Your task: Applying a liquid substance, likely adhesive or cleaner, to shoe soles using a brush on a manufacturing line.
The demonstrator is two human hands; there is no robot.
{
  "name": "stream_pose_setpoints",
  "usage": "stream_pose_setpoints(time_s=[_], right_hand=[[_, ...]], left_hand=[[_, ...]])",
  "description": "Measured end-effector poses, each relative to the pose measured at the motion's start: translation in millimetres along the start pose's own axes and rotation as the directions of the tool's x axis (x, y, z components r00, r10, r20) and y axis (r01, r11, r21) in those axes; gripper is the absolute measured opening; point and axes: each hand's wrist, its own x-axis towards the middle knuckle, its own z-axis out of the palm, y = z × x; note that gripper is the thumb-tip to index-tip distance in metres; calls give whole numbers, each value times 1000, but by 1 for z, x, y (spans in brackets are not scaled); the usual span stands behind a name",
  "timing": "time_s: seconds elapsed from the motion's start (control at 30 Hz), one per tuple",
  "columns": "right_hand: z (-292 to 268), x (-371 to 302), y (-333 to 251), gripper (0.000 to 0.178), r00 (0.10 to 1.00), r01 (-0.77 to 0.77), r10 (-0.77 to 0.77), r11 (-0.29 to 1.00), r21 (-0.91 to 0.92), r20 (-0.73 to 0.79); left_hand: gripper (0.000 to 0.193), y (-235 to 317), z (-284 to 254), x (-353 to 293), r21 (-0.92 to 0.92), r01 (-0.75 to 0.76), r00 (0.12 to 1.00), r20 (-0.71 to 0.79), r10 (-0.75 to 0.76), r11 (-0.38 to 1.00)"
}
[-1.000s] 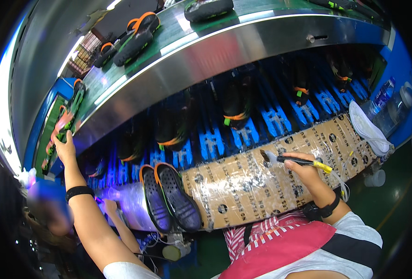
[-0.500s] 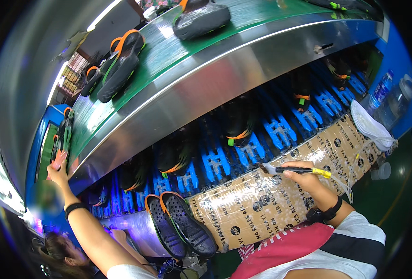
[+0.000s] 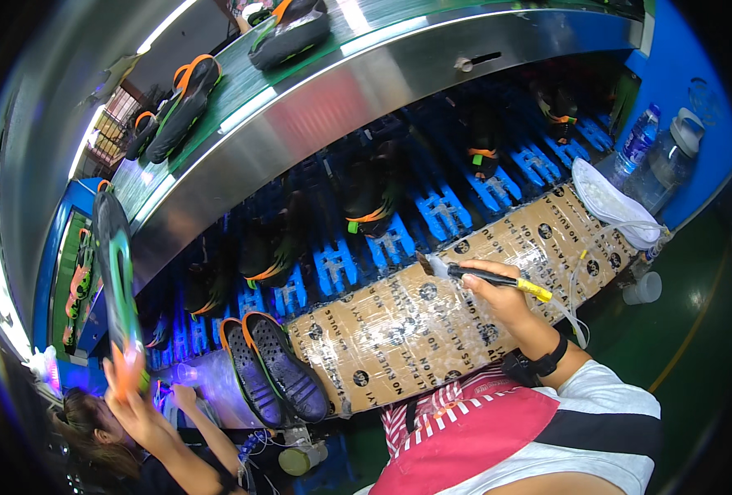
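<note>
Far left: left hand (image 3: pixel 131 388) raised, fingers wrapped round the heel end of a shoe sole (image 3: pixel 117 272), black with green rim, held upright and lifted clear of the bench, tread side turned so it can be looked over. A co-worker's hand (image 3: pixel 183 394) sits low beside it, over a lit purple patch. Just right, a pair of soles (image 3: pixel 273 371) lies tread-up on the near edge of the cardboard-covered bench (image 3: pixel 399 338), within easy reach. Behind: blue rack (image 3: pixel 440 206) with shoes clipped on, then the steel-edged green conveyor belt (image 3: pixel 242 91) carrying more shoes. Right hand (image 3: pixel 498 297) pinches a brush (image 3: pixel 481 276) pen-style, bristles pointing left, parked over the cardboard. Far right: white cloth (image 3: pixel 609 202), two water bottles (image 3: pixel 655 153), a small cup (image 3: pixel 645 287).
</note>
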Motion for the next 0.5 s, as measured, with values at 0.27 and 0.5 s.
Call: stream_pose_setpoints(time_s=[0.27,0.5], right_hand=[[-31,-9,-1,26,995,83,-85,996,-41,-57],[-45,-26,-5,25,976,215,-216,975,-58,-20]], left_hand=[[42,61,128,-216,-231,227,956,236,-172,946],[26,19,170,-293,-74,658,738,259,-623,749]])
